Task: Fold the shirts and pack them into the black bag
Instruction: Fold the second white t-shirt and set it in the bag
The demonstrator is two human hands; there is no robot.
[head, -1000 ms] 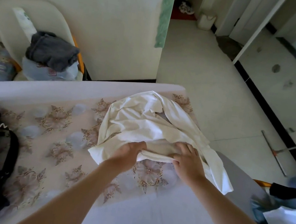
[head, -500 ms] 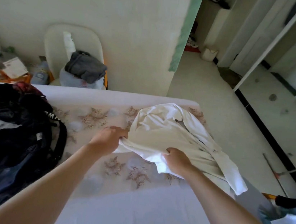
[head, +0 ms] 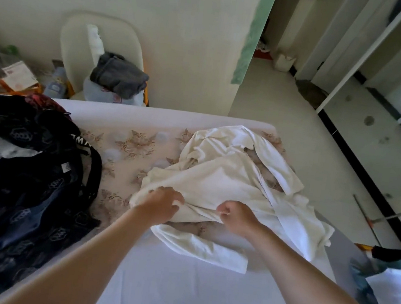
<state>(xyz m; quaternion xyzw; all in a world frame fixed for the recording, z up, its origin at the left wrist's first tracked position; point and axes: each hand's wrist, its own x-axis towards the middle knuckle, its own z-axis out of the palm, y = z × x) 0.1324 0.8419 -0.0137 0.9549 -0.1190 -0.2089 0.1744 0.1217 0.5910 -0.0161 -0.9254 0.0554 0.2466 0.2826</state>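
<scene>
On the bed [head: 176, 289], near the black bag [head: 20, 179], our left hand [head: 162, 204] and right hand [head: 235, 216] pinch the near edge of the crumpled white shirt [head: 228, 181], fingers [head: 175, 199] curled into cloth. We judge it light, limp and easily creased; hem corners or shoulders would give control.
</scene>
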